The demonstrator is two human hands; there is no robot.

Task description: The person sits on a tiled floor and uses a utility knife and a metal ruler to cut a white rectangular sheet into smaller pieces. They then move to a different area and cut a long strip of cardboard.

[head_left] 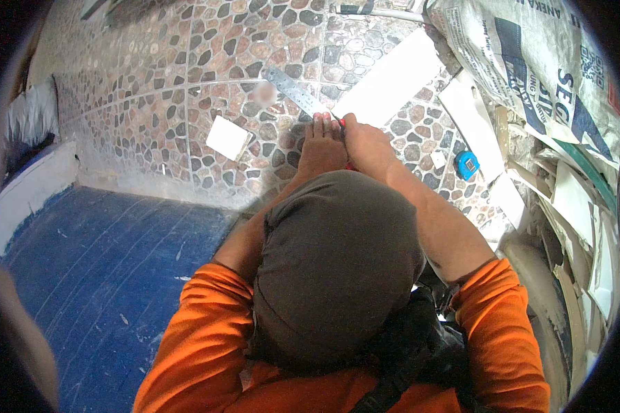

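My left hand (322, 143) lies flat on the pebble-patterned floor (165, 103), its fingertips pressing on the near end of a grey metal ruler (291, 91). My right hand (365, 143) sits beside it, closed around a small red tool (340, 122) whose tip shows at the ruler's end. A long white tile (393, 79) lies slanted just beyond both hands, touching the ruler's end. A brown cloth head covering (337, 268) and orange sleeves hide the floor below the hands.
A small square white tile (229, 138) lies left of the hands. A blue tape measure (467, 165) and white tile strips (472, 120) lie to the right. Printed sacks (544, 62) and stacked tile scraps (585, 227) crowd the right edge. A blue surface (103, 275) spreads lower left.
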